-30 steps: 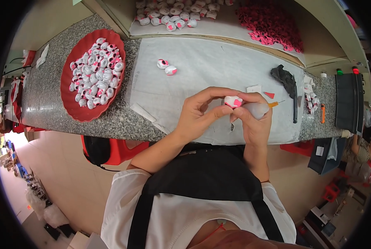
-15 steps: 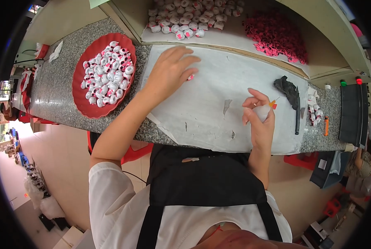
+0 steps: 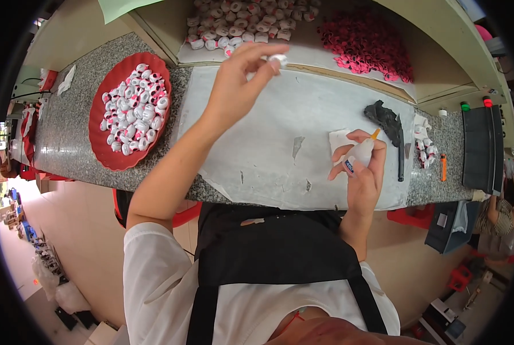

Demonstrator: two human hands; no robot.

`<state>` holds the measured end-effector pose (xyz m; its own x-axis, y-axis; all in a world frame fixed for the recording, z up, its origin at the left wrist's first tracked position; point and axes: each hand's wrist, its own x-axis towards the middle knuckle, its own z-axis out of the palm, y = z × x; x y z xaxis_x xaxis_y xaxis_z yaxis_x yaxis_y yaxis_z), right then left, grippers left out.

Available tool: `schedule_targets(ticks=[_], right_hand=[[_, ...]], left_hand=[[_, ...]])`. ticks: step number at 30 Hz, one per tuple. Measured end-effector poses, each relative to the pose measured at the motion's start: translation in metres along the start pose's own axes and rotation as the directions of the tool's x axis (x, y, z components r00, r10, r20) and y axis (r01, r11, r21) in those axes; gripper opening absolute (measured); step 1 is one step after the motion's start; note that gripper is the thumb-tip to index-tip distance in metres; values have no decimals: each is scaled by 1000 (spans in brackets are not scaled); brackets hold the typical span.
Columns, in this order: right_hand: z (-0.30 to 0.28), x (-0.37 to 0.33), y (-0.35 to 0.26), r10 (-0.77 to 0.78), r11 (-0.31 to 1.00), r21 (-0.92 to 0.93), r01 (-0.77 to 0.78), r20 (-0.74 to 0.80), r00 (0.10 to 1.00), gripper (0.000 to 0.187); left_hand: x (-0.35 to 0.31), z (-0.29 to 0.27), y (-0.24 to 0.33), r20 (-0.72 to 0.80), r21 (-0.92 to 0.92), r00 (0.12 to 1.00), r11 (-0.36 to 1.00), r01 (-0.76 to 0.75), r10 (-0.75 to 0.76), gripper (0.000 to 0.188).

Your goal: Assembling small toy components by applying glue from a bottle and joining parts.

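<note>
A speckled grey stone counter [image 3: 76, 129] runs from left to right across the scene, with a white sheet [image 3: 280, 144] spread over its middle and a shallow beige wooden tray [image 3: 441, 75] set along its far side. Below the near edge lies a smooth beige floor [image 3: 79, 241], lit brightly at the far left, where small clutter [image 3: 44, 270] sits against the dim rim. Red stools [image 3: 423, 215] stand under the counter on the right, beside a dark bin [image 3: 449, 227], and another person [image 3: 498, 213] is at the right edge.
</note>
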<state>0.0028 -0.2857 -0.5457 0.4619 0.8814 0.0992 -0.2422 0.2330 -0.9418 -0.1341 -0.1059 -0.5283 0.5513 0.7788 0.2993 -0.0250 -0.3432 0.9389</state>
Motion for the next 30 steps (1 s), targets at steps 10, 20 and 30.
schedule_targets(ticks=[10, 20, 30], right_hand=[[3, 2, -14, -148, 986, 52, 157, -140, 979, 36], [24, -4, -18, -449, 893, -69, 444, -177, 876, 32], [36, -13, -10, -662, 626, -460, 629, 112, 741, 39]], left_hand=[[-71, 36, 9, 283, -666, 904, 613, 425, -320, 22], [-84, 40, -2, 213, -864, 939, 396, 310, -269, 15], [-86, 41, -2, 79, -767, 975, 612, 192, -206, 35]])
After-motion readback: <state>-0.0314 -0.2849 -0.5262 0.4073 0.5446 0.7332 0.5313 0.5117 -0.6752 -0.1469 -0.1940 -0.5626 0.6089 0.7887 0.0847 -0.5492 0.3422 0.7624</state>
